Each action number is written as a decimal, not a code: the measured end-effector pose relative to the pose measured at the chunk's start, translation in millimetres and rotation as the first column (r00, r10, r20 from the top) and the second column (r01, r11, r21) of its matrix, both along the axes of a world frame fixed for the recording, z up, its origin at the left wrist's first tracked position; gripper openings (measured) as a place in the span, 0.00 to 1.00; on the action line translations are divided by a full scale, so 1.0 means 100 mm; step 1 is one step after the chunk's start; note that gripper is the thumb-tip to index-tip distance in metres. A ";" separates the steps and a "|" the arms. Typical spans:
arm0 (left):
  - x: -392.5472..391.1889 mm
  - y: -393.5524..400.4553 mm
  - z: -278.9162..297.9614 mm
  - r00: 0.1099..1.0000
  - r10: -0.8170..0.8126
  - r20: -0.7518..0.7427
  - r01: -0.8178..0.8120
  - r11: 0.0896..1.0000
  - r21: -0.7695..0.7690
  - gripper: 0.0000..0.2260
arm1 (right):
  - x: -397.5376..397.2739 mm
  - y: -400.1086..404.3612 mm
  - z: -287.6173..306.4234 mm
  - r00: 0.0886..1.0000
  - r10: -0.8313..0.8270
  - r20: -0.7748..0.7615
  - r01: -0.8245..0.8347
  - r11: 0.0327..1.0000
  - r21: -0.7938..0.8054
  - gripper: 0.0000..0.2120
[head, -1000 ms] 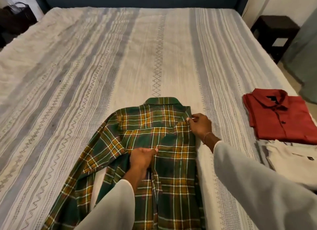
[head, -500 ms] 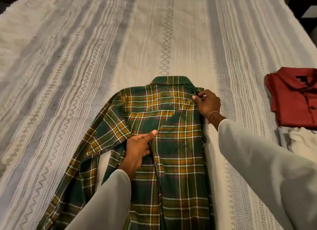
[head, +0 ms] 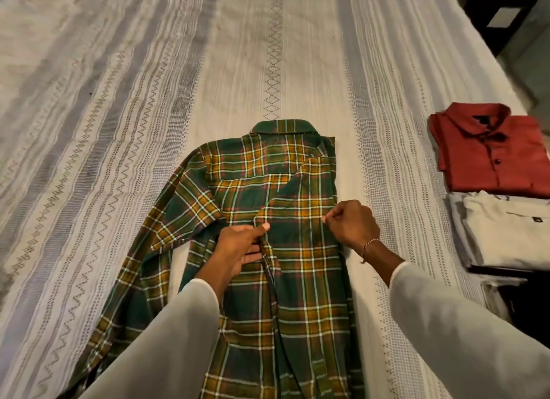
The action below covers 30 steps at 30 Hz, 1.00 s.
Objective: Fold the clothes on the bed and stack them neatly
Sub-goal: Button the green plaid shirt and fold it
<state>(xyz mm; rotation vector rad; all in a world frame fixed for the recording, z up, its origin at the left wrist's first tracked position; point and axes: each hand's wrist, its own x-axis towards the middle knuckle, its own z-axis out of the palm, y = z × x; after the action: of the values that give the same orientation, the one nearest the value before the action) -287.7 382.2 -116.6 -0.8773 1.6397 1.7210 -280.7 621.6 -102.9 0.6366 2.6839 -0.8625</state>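
- Right hand [head: 352, 224]: fingers curled, pinching the folded right edge of the green-and-yellow plaid flannel shirt [head: 247, 208], below its collar.
- Left hand [head: 241, 247]: thumb and fingers clamp the inner edge of the same panel, near mid-shirt.
- Shirt: lies back-up on the striped white bedspread [head: 119, 101].
- Risk: uneven pulls could skew the fold; the spread left sleeve may bunch.

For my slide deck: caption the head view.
Both hands, left and right, pinch a plaid shirt on the bed, mid-fold.
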 end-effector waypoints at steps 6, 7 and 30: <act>0.16 -0.01 -0.02 0.983 0.174 -0.049 -0.173 0.984 0.029 0.16 | 0.15 0.03 0.13 0.997 -0.072 -0.012 0.072 0.997 0.006 0.15; 0.20 0.00 -0.04 0.987 0.151 -0.056 -0.151 0.988 0.007 0.18 | 0.22 -0.01 0.14 0.998 -0.025 0.055 0.025 1.000 -0.008 0.18; 0.95 0.31 0.03 0.843 -0.524 -0.121 0.388 0.749 -0.537 0.08 | 1.62 -0.09 -0.08 0.963 -0.269 -0.028 0.262 0.952 -0.160 0.09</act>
<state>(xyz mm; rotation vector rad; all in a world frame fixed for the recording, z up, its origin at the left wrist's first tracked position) -193.2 412.9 -113.5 -0.3858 2.3118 1.1124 -118.4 612.8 -111.1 0.9658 2.5768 -1.1556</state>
